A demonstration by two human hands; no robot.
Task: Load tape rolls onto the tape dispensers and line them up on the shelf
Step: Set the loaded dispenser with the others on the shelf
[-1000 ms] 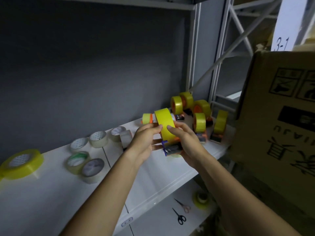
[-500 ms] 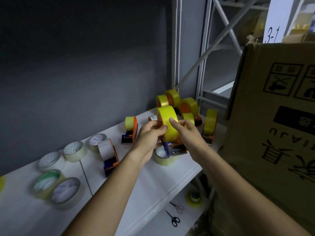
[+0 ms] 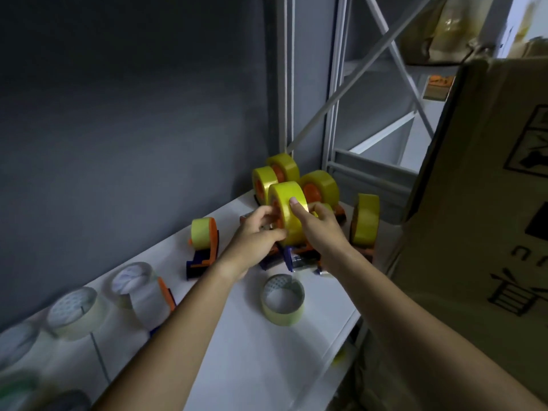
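Yellow tape roll (image 3: 289,213) stands upright on its dispenser (image 3: 292,258) above the white shelf (image 3: 267,351), just before the loaded dispensers (image 3: 311,185), with your left hand (image 3: 255,235) and right hand (image 3: 318,225) curling their fingers (image 3: 293,203) round it.

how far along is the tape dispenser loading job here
Done: several loaded dispensers stand clustered at the shelf's far end, another apart. In hand: left hand and right hand hold a yellow roll on a dispenser. Left: loose clear rolls lie unloaded, and the lining up.
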